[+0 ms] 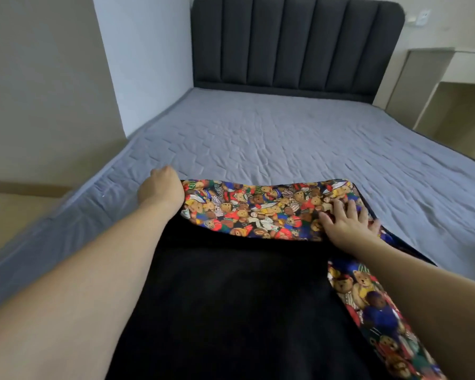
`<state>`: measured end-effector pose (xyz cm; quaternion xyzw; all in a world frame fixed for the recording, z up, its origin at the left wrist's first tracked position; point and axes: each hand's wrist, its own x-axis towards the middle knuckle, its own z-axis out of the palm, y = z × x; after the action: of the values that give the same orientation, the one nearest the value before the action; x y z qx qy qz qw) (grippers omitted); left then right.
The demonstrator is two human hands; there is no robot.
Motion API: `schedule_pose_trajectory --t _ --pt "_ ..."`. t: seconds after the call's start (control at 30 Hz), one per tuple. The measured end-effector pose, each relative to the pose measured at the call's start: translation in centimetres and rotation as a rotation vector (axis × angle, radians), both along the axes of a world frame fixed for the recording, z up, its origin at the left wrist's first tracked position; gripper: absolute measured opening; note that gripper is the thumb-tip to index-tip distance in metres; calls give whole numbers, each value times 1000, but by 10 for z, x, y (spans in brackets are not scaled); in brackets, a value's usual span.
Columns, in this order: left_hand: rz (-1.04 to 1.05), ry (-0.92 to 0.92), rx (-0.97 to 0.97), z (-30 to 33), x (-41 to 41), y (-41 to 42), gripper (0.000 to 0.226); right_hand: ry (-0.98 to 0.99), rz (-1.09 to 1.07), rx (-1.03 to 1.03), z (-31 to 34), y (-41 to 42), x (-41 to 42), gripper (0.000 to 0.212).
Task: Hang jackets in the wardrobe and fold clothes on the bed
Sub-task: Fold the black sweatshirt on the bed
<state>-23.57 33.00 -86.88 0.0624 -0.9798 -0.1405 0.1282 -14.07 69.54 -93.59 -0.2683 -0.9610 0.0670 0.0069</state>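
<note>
From the head view, the right hand (347, 223) lies flat on the folded-over flap of a garment (261, 209) with a teddy-bear print outside and a black lining; its fingers (337, 208) are straight and spread, pressing the print down near the flap's right end. The left hand (161, 187) is at the flap's left corner, knuckles up, fingers curled under out of sight, so I cannot tell whether they pinch the cloth or only touch it. The garment lies spread on the near part of the bed (285, 138), its black inner side facing up toward the camera and a printed strip running under the right forearm. Beyond the flap's far edge the grey quilted mattress runs bare up to the dark padded headboard (296, 42). A wall stands close along the bed's left edge, and a pale desk (450, 78) stands to the right of the headboard.
</note>
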Motion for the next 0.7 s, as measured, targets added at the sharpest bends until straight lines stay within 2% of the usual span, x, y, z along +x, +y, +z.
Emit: schedule_pose_trajectory --t 0.2,0.4,0.53,0.63,0.7 --pt "-39 -45 -215 -39 -1 -7 29 -13 9 -7 -2 16 -15 89" --pt "9 -80 -126 -63 1 -5 26 35 140 62 -7 5 -48 101" --pt "40 -25 -82 -55 -16 -20 23 117 97 8 -13 2 -55 86" --pt "34 -10 -164 -54 -18 -28 20 115 70 -6 -13 5 -60 81" --pt "47 -68 -238 -55 -17 -26 22 119 44 -5 -12 6 -63 83"
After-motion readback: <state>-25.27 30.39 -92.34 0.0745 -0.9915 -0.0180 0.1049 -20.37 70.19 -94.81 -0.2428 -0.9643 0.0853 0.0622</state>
